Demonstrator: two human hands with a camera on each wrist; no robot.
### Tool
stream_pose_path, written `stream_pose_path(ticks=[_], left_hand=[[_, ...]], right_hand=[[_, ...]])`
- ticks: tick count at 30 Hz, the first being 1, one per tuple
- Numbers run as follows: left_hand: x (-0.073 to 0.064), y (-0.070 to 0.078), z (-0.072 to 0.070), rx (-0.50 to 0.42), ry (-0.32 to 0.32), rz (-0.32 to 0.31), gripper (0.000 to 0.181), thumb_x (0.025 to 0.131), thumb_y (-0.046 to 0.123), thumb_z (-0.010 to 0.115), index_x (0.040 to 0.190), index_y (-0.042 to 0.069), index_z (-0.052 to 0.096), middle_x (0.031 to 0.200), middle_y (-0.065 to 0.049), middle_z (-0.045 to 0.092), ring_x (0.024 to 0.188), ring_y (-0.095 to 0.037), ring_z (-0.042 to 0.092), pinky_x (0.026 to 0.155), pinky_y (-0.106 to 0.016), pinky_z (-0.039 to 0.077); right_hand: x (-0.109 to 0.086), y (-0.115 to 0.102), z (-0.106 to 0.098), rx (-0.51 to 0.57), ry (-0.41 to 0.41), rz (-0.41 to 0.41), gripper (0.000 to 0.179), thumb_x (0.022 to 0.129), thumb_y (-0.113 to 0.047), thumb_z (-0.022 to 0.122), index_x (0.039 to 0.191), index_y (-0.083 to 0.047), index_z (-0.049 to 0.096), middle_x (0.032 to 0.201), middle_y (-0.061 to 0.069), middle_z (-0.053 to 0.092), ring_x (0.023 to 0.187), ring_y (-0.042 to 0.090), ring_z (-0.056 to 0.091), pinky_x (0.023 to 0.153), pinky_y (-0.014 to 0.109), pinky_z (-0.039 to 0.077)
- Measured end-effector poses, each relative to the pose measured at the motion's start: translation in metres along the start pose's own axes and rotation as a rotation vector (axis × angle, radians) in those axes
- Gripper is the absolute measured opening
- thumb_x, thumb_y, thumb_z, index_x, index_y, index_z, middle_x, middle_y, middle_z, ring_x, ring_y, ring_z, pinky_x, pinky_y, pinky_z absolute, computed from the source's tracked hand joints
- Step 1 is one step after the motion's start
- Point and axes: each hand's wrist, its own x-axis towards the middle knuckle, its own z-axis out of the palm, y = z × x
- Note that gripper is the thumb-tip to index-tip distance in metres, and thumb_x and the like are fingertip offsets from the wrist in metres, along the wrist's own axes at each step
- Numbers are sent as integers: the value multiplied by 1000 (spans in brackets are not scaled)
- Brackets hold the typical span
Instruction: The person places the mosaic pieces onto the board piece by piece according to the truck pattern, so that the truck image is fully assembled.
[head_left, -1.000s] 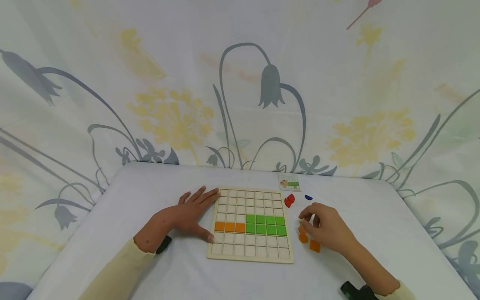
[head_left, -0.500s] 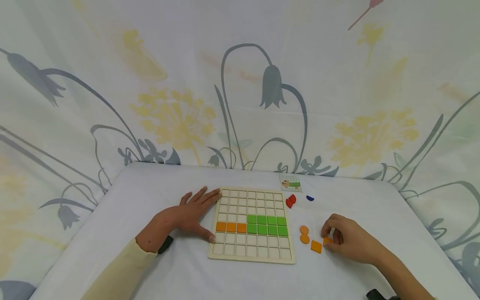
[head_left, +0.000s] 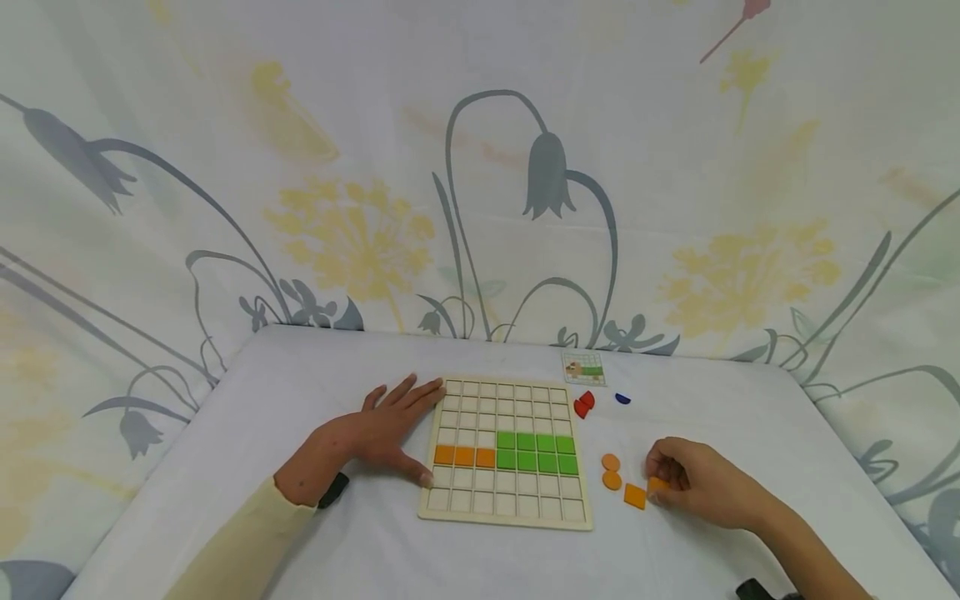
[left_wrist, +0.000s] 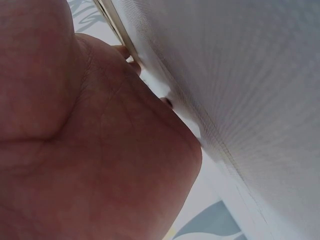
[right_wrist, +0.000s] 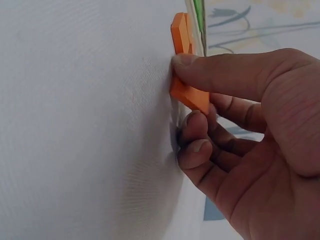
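Observation:
My left hand (head_left: 384, 429) lies with its fingers spread along the left edge of a pale wooden grid board (head_left: 517, 410); fingertips and thumb touch its frame. In the board sit two rows of green square tiles (head_left: 537, 452) and, left of them, a row of three orange square tiles (head_left: 464, 457). To the right of the board, my right hand (head_left: 701, 483) pinches an orange tile (right_wrist: 192, 95) between thumb and fingers, low over the cloth. Beside it lies a loose orange square tile (head_left: 634, 497). Two orange discs (head_left: 611, 471) lie between that tile and the board.
Red pieces (head_left: 584, 404) lie near the board's upper right corner, with a blue half-round piece (head_left: 622, 398) farther right. Behind them is a small pattern card (head_left: 583, 367). White cloth (head_left: 337, 542) covers the table, and a flowered curtain (head_left: 360, 250) hangs at its back.
My right hand has moved right, away from the orange discs, uncovering them, and now has an orange tile in its fingers. Over the last half second it stays nearly still. The left hand keeps its place.

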Motion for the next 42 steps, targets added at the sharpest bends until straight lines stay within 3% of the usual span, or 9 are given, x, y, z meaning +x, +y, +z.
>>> stream_pose_path(ticks=[7,11,16,24,33,42], left_hand=[[0,1,0,0,-8,4,128,79,69,85,172,12,17,179,-5,9,164,-42,1,122,-73,8],[1,1,0,-1,-4,5,128,79,68,85,171,11,17,179,-6,9,164,-42,2,122,-73,8],[2,0,0,3,-11,2,128,79,69,85,172,13,17,180,-4,8,164,-41,1,123,-72,7],[2,0,1,5,-14,-7,129,78,70,85,172,14,16,180,-3,8,164,-39,0,123,-71,6],[0,0,0,1,-12,-2,128,79,69,85,172,13,16,180,-4,7,164,-40,0,123,-72,5],[1,0,0,0,-11,-1,128,79,69,84,172,14,16,180,-4,8,164,-40,0,123,-73,6]], right_hand=[[4,-4,-4,1,-4,-13,23,89,-9,84,94,-19,63,83,-8,59,75,6,55,66,25,47],[12,-13,-5,-19,50,0,19,92,-7,81,96,-20,68,87,-10,63,78,7,58,70,23,51],[27,-28,-1,6,115,-66,14,95,-4,78,100,-16,71,92,-9,67,80,7,61,73,24,55],[63,-58,16,40,158,-181,14,96,-5,79,101,-15,72,91,-9,68,79,7,62,72,25,56],[118,-84,47,91,153,-189,13,97,-3,76,99,-15,72,93,-8,70,81,8,64,75,27,56],[153,-105,64,107,129,-258,10,97,-6,76,99,-15,74,89,-8,70,75,9,61,68,27,54]])
